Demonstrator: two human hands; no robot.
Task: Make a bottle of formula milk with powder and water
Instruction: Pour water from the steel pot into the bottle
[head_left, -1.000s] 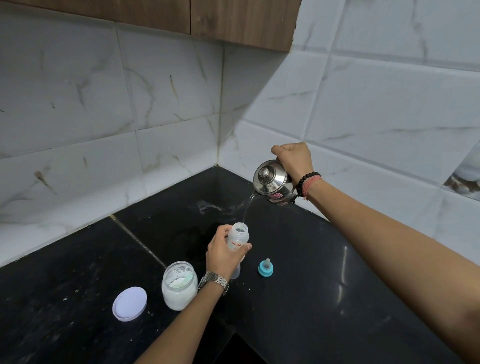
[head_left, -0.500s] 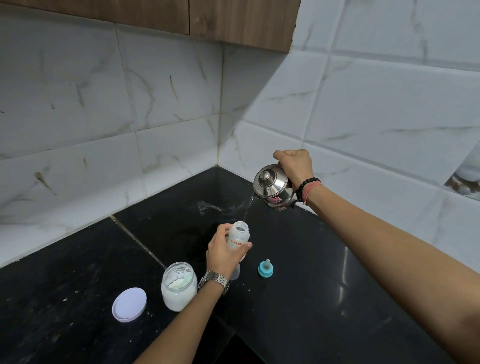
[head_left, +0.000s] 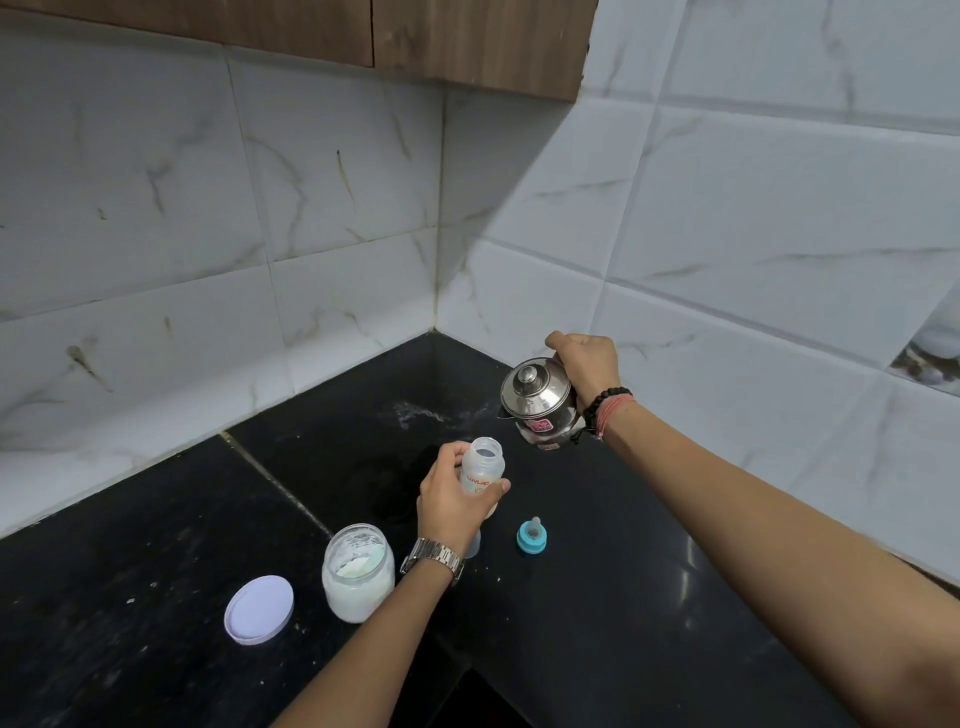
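On the black counter (head_left: 623, 597), the open powder jar (head_left: 357, 571) and its lid (head_left: 258, 610) stand just left of the left hand (head_left: 452, 501); the blue teat (head_left: 532, 536) lies to its right. The steel kettle (head_left: 540, 402) hangs above the bottle (head_left: 483, 462). The back corner lies bare, as does the counter's near right.

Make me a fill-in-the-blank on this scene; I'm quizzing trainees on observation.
1. The left hand holds the ____.
2. The right hand holds a steel ____ by its handle.
3. The blue teat stands on the ____.
4. The powder jar has its lid ____.

Missing words: bottle; kettle; counter; off
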